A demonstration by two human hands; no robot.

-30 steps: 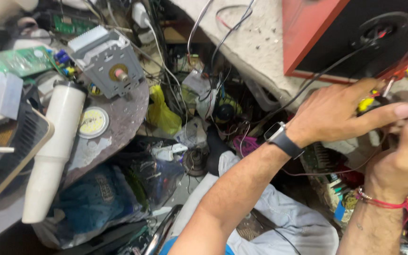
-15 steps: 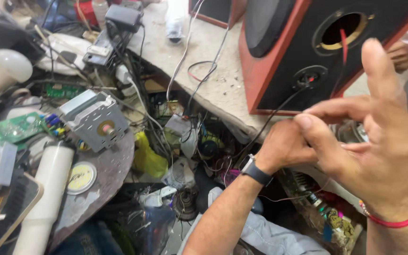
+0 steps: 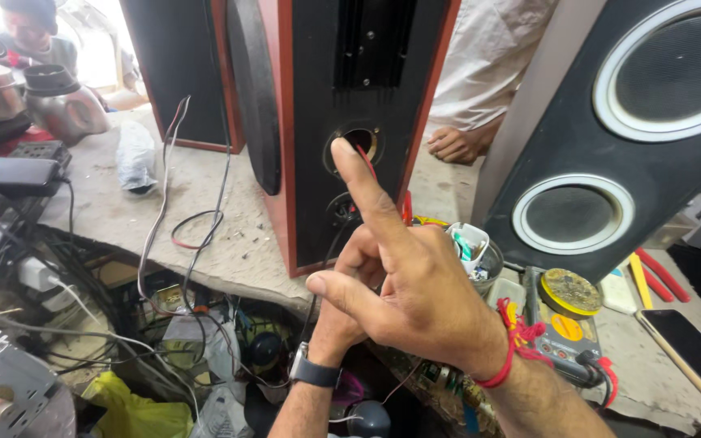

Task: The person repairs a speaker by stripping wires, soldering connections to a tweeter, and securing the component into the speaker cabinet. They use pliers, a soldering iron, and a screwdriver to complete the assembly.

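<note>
- The right hand (image 3: 423,296) is up, its fingers spread, one pointing at the round hole (image 3: 356,146) in the tall red-and-black wooden speaker box (image 3: 350,105) on the bench (image 3: 204,219).
- The left hand (image 3: 342,316) is mostly hidden behind it; I can't tell how its fingers are.

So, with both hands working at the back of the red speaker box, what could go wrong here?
1. The thin red wire runs into the round hole beside the right hand; a pull could perhaps snap it.
2. The red speaker box stands near the bench edge; a push might tip it.
3. Loose cables lie close to the left hand and could snag the wrist.
</note>
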